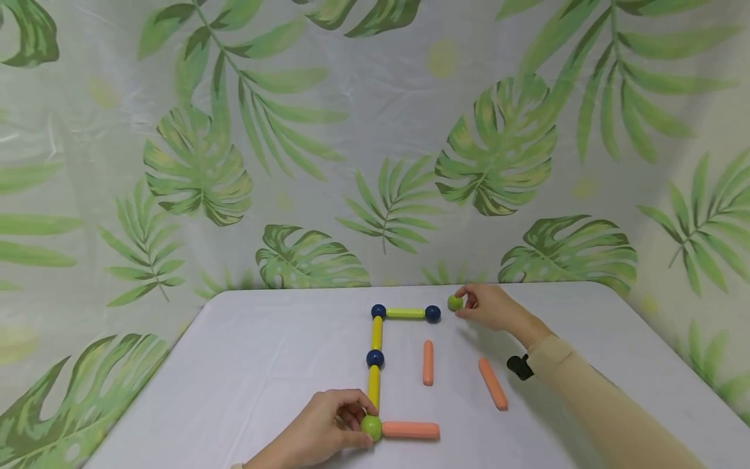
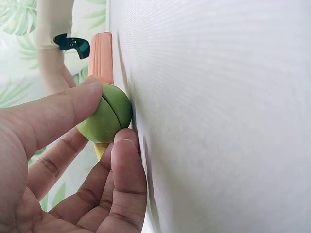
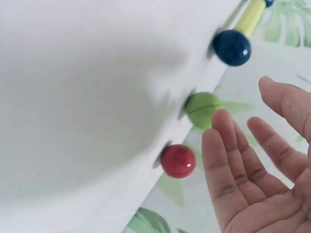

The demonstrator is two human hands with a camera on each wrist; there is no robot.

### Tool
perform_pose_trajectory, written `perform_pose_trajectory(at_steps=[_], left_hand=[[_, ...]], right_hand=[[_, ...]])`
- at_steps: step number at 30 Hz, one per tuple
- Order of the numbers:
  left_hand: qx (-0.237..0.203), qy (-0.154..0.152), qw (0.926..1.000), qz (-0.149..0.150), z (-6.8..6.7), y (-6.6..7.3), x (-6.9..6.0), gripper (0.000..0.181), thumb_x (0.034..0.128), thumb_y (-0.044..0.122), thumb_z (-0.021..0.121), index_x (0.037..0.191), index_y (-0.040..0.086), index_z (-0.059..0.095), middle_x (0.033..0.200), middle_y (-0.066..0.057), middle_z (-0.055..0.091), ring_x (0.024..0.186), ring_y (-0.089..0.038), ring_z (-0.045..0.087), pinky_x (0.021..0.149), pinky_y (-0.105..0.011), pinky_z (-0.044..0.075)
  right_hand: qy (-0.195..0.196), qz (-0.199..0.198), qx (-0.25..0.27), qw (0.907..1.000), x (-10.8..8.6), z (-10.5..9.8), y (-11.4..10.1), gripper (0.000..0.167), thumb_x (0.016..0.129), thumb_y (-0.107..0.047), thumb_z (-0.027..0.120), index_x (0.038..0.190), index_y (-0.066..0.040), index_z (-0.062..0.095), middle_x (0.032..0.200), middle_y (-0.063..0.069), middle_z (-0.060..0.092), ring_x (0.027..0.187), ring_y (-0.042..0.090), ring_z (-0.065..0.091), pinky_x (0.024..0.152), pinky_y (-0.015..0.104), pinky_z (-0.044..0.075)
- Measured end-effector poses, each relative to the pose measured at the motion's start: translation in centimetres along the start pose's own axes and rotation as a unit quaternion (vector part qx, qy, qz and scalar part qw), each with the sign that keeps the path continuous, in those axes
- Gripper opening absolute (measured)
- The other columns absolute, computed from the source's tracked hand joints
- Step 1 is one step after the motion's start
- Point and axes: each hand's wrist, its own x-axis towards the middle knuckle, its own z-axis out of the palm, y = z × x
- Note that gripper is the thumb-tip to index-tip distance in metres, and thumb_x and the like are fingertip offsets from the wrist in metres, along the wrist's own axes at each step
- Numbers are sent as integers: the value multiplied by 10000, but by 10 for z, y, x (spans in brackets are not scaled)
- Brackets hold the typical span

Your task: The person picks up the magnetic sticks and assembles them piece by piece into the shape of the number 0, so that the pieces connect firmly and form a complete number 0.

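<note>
My left hand (image 1: 328, 423) pinches a green ball (image 2: 109, 119) between thumb and fingers at the near end of a chain of sticks and balls. An orange stick (image 1: 411, 430) extends right from that ball, and a yellow stick (image 1: 374, 384) leads away to a blue ball (image 1: 375, 358). At the back of the table, my right hand (image 1: 495, 307) has its fingers spread beside a second green ball (image 3: 200, 109), not closed around it. A red ball (image 3: 178, 160) lies close by in the right wrist view; the right hand hides it in the head view.
Another yellow stick (image 1: 377, 333) runs to a far blue corner ball (image 1: 378, 312). From there a yellow-green stick (image 1: 405, 313) reaches a blue end ball (image 1: 433, 314). Two loose orange sticks, one upright in view (image 1: 428, 363) and one slanted (image 1: 493, 384), lie on the white table (image 1: 252, 352).
</note>
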Motion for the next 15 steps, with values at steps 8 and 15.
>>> perform_pose_trajectory(at_steps=[8, 15], left_hand=[[-12, 4, 10000, 7, 0, 0, 1, 283, 845, 96, 914, 1072, 181, 767, 920, 47, 705, 774, -48, 632, 710, -183, 528], [-25, 21, 10000, 2, 0, 1, -1, 280, 846, 87, 911, 1067, 179, 765, 905, 50, 696, 766, -38, 623, 703, -178, 524]], right_hand=[[-163, 333, -216, 9991, 20, 2, 19, 470, 997, -186, 765, 1363, 66, 611, 958, 136, 661, 810, 215, 576, 743, 354, 495], [-316, 499, -304, 9978, 28, 2, 17, 512, 1001, -182, 759, 1404, 85, 592, 1064, 201, 684, 861, 239, 631, 763, 376, 555]])
